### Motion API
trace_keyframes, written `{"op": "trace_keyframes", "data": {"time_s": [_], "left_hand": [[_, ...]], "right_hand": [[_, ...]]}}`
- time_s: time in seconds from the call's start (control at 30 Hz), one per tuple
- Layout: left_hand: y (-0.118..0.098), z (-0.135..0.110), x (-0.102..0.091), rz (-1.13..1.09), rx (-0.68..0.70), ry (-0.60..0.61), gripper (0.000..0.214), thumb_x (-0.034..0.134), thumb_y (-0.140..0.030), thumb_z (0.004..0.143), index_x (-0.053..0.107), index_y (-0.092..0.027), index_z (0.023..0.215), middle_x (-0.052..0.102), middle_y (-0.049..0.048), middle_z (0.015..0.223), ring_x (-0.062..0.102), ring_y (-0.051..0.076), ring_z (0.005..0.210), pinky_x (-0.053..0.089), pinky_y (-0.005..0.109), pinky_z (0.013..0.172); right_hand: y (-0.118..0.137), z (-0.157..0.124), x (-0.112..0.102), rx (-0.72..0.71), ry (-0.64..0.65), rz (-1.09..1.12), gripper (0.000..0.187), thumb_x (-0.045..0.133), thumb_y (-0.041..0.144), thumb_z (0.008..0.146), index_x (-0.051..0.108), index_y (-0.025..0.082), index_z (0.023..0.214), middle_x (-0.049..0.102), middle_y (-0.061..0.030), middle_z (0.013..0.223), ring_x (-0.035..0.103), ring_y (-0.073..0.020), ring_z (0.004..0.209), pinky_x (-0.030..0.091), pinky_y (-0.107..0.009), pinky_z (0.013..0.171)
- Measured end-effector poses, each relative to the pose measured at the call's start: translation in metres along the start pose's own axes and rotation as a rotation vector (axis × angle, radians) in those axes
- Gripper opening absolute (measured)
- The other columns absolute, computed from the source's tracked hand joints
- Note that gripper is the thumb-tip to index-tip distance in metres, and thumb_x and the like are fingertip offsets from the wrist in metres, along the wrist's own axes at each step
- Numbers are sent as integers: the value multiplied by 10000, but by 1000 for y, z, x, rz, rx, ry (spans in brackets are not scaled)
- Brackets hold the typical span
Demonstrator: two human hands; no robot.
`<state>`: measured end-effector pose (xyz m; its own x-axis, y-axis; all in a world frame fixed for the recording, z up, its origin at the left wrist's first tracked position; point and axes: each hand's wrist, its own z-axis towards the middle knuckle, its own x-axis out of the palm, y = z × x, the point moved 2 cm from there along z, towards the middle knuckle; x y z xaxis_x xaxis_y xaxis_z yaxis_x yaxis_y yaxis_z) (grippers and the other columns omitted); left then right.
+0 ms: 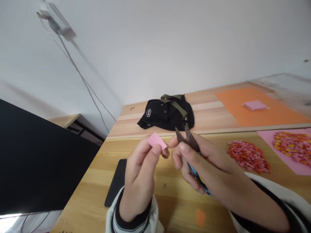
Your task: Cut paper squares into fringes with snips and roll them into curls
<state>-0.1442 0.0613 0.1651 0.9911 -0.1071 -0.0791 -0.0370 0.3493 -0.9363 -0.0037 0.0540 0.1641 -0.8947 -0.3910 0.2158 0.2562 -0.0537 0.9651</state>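
Note:
Between the thumb and fingers of my left hand [142,168] is a small pink piece of paper [156,139], held up above the wooden table [167,207]. My right hand [206,161] is closed around a pair of scissors [191,140] with dark blades and blue handles. Their blades point up and away from me, with the tips a little apart. A short gap separates the blades from the pink paper. Below my right hand, a small orange paper piece [200,216] lies on the table.
A black bag [167,113] lies near the wall. To the right are a pile of pink and orange bits [247,155], a multicoloured pile [293,145] on pink paper, and a pink stack [255,105] on an orange sheet [233,110]. A dark panel [36,158] and black flat object [116,181] are left.

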Motion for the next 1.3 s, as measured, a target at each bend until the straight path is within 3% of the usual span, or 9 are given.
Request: {"op": "trace_keyframes", "data": {"time_s": [0.27,0.53,0.7,0.8,0.9,1.0,1.17,1.3], "left_hand": [[-6,1,7,174,114,182,169,482,-195,936,619,-227,843,597,-31,813,532,84,756,425,209,715],[-4,1,4,180,143,153,169,498,-195,925,586,-194,781,554,-19,753,516,89,736,421,208,679],[0,3,4,34,161,29,147,522,-183,911,651,-211,847,634,11,933,587,141,956,466,259,869],[0,5,5,9,181,2,162,537,-153,900,669,-213,827,652,7,945,604,133,973,476,254,892],[-1,7,4,5,212,-23,176,539,-133,895,675,-216,819,647,-4,878,611,114,910,491,231,845],[-1,7,3,27,219,-64,169,548,-139,889,679,-211,810,664,6,925,611,132,941,486,246,854],[-1,5,4,2,172,-81,159,533,-163,896,675,-208,843,652,34,966,601,164,913,481,286,785],[-1,4,4,-44,137,-86,169,513,-190,910,673,-211,860,646,48,1003,591,182,962,466,325,867]], "right_hand": [[9,0,-6,-87,-163,-264,141,534,265,890,514,196,768,422,71,580,344,-52,480,275,-186,421],[10,0,-6,-42,-133,-262,154,518,279,896,501,199,766,432,77,557,373,-54,484,314,-176,443],[8,-1,-8,-45,-151,-389,149,507,238,883,543,226,1027,503,59,673,423,-67,510,360,-183,457],[8,-1,-9,-76,-93,-565,382,447,66,830,492,220,1177,594,12,856,548,-99,682,466,-218,618],[10,0,-11,-102,-11,-652,437,444,36,823,483,208,1223,629,-30,1011,599,-139,892,497,-274,791],[10,-1,-13,-66,-1,-589,408,500,112,860,485,239,1248,649,-28,1042,626,-154,925,514,-302,805],[7,-3,-13,-20,17,-222,439,582,233,877,473,314,1294,631,-19,1092,661,-126,842,554,-270,747],[9,-5,-8,88,126,-127,466,544,350,905,424,314,1354,610,8,847,597,-87,578,523,-218,527]]}}
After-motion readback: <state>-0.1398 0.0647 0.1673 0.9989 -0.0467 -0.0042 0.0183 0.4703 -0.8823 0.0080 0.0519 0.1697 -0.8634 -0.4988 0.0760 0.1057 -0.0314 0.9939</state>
